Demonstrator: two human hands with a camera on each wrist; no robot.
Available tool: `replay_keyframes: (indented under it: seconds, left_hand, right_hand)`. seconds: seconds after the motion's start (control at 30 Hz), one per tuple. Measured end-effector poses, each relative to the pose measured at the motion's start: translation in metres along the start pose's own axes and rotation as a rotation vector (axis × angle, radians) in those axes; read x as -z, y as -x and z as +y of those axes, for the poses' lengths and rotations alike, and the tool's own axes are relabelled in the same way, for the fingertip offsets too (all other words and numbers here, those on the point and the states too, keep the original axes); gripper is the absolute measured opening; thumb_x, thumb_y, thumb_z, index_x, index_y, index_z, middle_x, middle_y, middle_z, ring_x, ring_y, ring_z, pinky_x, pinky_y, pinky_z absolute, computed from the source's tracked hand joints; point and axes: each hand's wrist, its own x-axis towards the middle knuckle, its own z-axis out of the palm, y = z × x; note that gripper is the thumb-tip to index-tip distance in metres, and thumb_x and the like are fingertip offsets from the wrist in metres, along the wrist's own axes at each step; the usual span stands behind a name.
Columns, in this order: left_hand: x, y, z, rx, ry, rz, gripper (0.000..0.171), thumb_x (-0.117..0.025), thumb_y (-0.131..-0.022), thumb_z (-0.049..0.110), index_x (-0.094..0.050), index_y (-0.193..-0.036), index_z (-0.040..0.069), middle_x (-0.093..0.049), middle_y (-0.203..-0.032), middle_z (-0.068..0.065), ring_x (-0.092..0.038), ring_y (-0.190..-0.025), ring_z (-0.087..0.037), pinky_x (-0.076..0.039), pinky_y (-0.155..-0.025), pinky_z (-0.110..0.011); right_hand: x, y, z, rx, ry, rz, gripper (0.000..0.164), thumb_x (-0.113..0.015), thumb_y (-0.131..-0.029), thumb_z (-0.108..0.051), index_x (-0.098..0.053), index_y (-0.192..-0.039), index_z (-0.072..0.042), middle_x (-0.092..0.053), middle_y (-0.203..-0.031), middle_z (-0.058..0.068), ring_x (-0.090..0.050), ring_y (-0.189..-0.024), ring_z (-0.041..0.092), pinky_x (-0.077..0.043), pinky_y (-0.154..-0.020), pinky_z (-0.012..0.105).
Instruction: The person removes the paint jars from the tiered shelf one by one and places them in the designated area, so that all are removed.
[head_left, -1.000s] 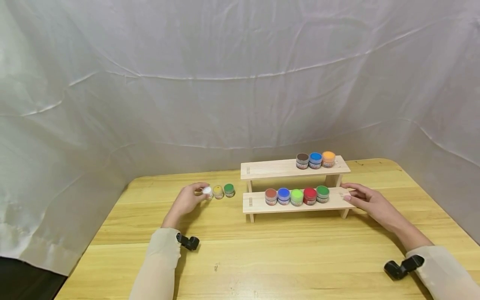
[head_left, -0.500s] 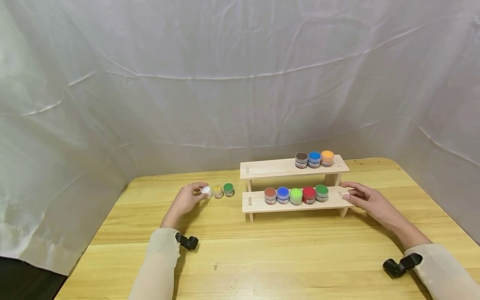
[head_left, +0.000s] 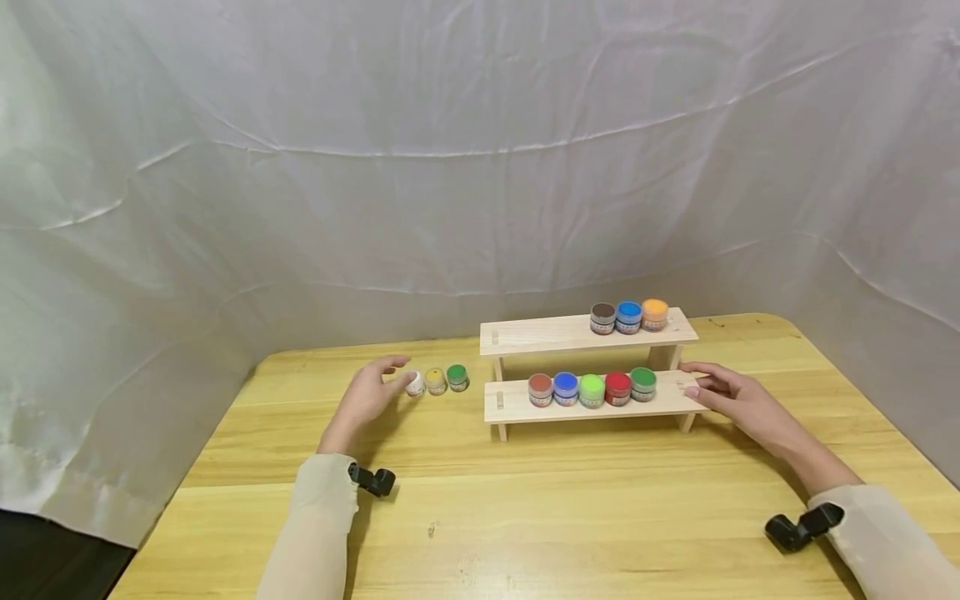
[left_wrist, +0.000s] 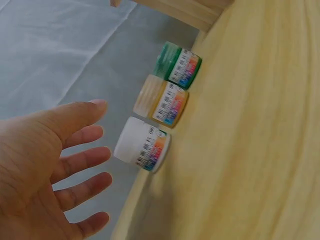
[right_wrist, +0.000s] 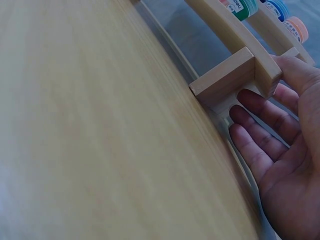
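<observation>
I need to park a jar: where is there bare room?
Upper shelf: bare from its left end to the brown jar. Lower shelf: a little room left of the rust jar. Table: bare before the lower shelf, between the sleeves. Crowded: the five-jar row; the lower shelf end the right hand grips; around the white jar, beside the left hand.

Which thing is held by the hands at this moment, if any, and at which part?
The right hand grips the lower shelf at its right end. The left hand holds nothing, its fingers beside the white jar.
</observation>
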Motion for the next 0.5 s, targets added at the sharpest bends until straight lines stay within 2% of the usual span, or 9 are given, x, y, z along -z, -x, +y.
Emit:
replay_keyframes:
  seconds: [0.1,0.23,0.5]
  left_hand:
    - [0.002,0.001,0.005,0.004,-0.012,0.01,0.055,-0.059,-0.097,0.043,-0.054,-0.139,0.008,-0.055,-0.137,-0.014,-0.048,-0.127,-0.036,-0.038,-0.104,-0.056]
    - [0.004,0.001,0.017,-0.012,-0.04,0.033,0.052,-0.059,-0.098,0.04,-0.055,-0.138,0.008,-0.055,-0.136,-0.016,-0.048,-0.127,-0.037,-0.038,-0.104,-0.055]
    - [0.007,0.001,0.056,-0.096,-0.083,0.076,0.047,-0.061,-0.097,0.038,-0.058,-0.135,0.011,-0.055,-0.136,-0.015,-0.049,-0.127,-0.037,-0.036,-0.105,-0.056]
  right_hand:
    - [0.0,0.0,0.001,0.002,0.001,-0.001,0.053,-0.057,-0.1,-0.033,-0.044,-0.145,-0.008,-0.059,-0.126,0.02,-0.056,-0.1,-0.003,-0.044,-0.081,0.014]
    - [0.0,-0.001,0.002,0.005,0.008,-0.002,0.053,-0.057,-0.1,-0.032,-0.044,-0.145,-0.008,-0.06,-0.124,0.018,-0.057,-0.099,-0.001,-0.045,-0.08,0.015]
    - [-0.001,0.0,0.001,0.001,0.019,0.005,0.052,-0.057,-0.1,-0.032,-0.045,-0.145,-0.008,-0.062,-0.117,0.015,-0.058,-0.096,0.003,-0.046,-0.077,0.018]
